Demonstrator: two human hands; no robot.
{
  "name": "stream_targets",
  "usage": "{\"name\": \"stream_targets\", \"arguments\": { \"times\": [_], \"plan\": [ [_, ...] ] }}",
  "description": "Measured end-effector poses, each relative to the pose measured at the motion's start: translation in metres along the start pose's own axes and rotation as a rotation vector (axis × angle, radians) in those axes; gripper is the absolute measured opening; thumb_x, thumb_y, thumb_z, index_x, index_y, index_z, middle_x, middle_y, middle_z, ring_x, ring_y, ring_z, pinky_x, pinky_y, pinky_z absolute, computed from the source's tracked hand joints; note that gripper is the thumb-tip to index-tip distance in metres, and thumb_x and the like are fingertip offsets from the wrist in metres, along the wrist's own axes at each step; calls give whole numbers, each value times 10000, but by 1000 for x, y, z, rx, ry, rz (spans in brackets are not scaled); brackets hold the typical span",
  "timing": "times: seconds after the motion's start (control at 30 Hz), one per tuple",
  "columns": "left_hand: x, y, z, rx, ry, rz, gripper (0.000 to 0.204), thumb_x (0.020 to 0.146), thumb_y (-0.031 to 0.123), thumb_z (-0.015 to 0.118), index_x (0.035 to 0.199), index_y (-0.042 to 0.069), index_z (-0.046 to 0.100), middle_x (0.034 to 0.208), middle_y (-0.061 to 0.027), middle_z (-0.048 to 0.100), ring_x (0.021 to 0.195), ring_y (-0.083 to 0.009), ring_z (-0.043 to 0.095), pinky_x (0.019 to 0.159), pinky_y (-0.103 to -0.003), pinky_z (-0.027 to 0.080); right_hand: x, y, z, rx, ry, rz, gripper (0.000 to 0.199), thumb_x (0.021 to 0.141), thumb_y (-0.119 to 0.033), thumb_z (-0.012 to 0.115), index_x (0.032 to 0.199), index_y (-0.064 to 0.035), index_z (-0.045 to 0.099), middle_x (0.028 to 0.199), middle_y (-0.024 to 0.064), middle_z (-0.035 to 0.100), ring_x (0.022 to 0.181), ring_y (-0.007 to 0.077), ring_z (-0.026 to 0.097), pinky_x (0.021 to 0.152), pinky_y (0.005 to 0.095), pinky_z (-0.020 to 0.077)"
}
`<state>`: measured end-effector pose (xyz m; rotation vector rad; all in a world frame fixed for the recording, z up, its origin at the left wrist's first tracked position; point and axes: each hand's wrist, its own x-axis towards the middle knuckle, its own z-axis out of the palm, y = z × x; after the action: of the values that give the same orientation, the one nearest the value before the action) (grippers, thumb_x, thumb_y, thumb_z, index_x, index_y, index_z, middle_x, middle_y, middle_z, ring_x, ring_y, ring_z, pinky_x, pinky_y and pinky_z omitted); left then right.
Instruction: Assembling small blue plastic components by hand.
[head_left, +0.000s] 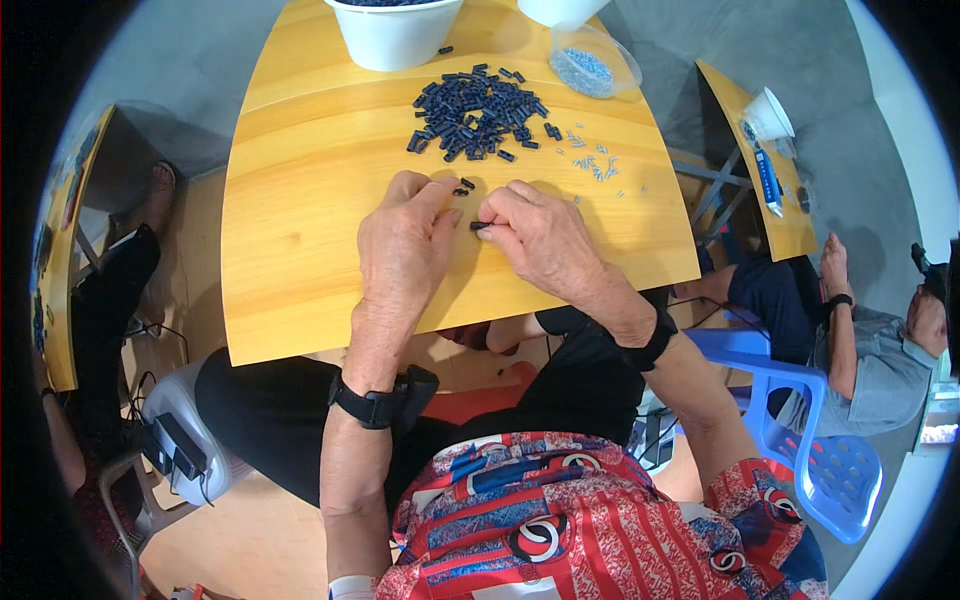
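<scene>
Both hands together mid-table. Right hand pinching a small dark plastic piece at fingertips; left hand fingers curled, touching at 9 o'clock, grip contents unclear. Pile of dark pieces at 12 o'clock, small metal pins at 1 o'clock, white bowl beyond. Wooden table underneath.
</scene>
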<state>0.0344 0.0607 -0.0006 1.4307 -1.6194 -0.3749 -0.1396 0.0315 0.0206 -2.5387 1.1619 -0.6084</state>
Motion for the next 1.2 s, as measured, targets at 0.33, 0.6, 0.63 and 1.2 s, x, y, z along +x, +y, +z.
{"name": "stream_targets", "arguments": {
  "times": [0.33, 0.6, 0.63, 1.2],
  "plan": [
    [5, 5, 12, 191, -67, 9, 150, 775, 127, 655, 921, 93, 657, 938, -72, 591, 742, -307, 632, 636, -404, 509, -21, -9, 9, 131, 185, 48, 196, 755, -100, 664, 907, -31, 561, 774, 125, 527, 707, 330, 579, 636, 424, 465],
    [5, 5, 11, 154, -27, 4, 129, 764, 67, 668, 893, 67, 677, 881, -87, 625, 735, -282, 633, 642, -349, 498, -40, 18, -24, 223, 359, 163, 155, 768, -19, 634, 921, 0, 620, 831, 139, 621, 735, 269, 632, 630, 330, 495],
    [5, 4, 10, 136, -15, 16, 120, 760, 60, 671, 880, 61, 678, 866, -88, 626, 730, -276, 631, 641, -341, 496, -43, 25, -32, 181, 393, 194, 143, 771, -23, 639, 911, 2, 626, 822, 135, 625, 727, 255, 635, 631, 324, 496],
    [4, 7, 1, -125, -55, 50, 181, 759, -22, 661, 931, 30, 685, 872, -94, 610, 747, -205, 610, 644, -267, 473, -42, 60, -33, 53, 318, 249, 57, 771, -58, 651, 814, -46, 615, 719, 95, 586, 680, 259, 606, 599, 345, 469]
  ]
}}
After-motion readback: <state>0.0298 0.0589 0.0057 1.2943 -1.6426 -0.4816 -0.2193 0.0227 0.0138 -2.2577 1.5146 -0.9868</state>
